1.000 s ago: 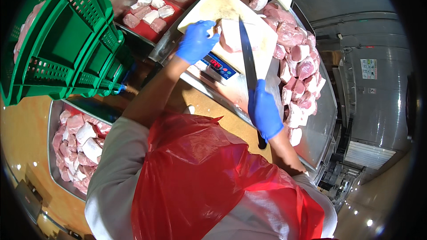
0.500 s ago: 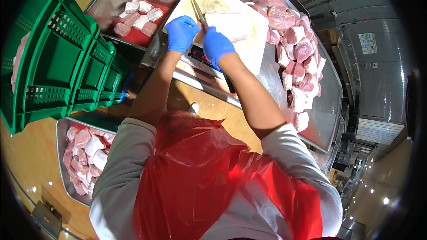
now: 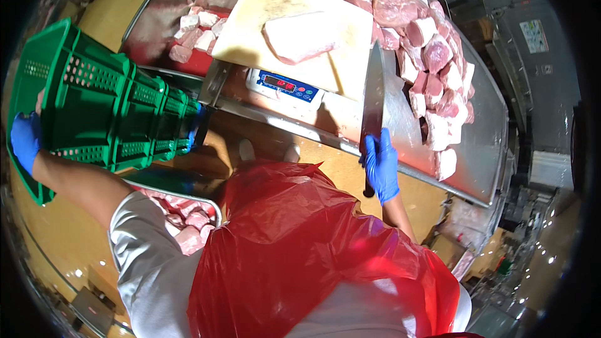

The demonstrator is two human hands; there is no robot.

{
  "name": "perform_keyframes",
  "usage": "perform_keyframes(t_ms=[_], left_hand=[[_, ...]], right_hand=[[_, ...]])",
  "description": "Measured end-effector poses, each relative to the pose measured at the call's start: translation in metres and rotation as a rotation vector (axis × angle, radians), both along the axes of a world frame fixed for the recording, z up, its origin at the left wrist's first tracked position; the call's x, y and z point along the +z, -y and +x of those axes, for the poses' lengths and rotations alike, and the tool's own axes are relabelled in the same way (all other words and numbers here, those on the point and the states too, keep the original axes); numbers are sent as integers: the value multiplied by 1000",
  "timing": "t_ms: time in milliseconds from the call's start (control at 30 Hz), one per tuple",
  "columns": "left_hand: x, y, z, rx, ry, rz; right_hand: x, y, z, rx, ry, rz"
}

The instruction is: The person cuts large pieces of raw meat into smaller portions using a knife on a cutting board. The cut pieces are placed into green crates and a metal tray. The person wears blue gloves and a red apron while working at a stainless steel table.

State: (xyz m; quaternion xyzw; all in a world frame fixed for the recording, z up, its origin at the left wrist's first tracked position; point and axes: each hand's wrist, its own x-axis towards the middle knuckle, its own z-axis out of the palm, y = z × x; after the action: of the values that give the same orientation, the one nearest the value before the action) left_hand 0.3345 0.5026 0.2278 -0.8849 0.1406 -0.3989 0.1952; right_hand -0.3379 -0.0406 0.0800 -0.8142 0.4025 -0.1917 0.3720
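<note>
My right hand (image 3: 379, 166), in a blue glove, is closed on the black handle of a long knife (image 3: 374, 87), its blade pointing up beside the cutting board's right edge. My left hand (image 3: 25, 138), also gloved, is at the outer end of the green crates (image 3: 84, 116), fingers curled beside some pink meat; what they grip is unclear. A pale slab of meat (image 3: 300, 37) lies on the cream cutting board (image 3: 238, 19). A digital scale (image 3: 285, 87) shows below the board's front edge.
A heap of meat pieces (image 3: 438, 56) fills the right of the steel table (image 3: 476, 163). A steel tray (image 3: 150, 22) with several cut pieces stands behind left; another meat-filled tub (image 3: 214, 213) is low on the left, partly hidden by my body. Steel equipment stands at far right.
My left hand has left the board for the crates at left. My right hand first brought the knife onto the board, then moved it down and right, beside the board.
</note>
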Motion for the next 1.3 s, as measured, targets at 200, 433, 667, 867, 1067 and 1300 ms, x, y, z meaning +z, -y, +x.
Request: perform_keyframes(t_ms=[200,433,667,867,1067,1300], left_hand=[[-48,459,-267,-1339,-776,-352],[-117,630,-346,-642,-1117,274],[-131,556,-292,-1691,-589,769],[-162,454,-296,-1387,-1006,-405],[-239,468,-336,-1168,-711,-1115],[-249,475,-341,-1005,-780,-1050]], right_hand=[[7,34,34,-215,451,94],[13,69,-5,-191,485,-98],[-40,58,-71,-255,234,18],[-47,46,-50,-32,71,-179],[-21,35,84,386,44,-389],[16,26,221,542,-150,-462]])
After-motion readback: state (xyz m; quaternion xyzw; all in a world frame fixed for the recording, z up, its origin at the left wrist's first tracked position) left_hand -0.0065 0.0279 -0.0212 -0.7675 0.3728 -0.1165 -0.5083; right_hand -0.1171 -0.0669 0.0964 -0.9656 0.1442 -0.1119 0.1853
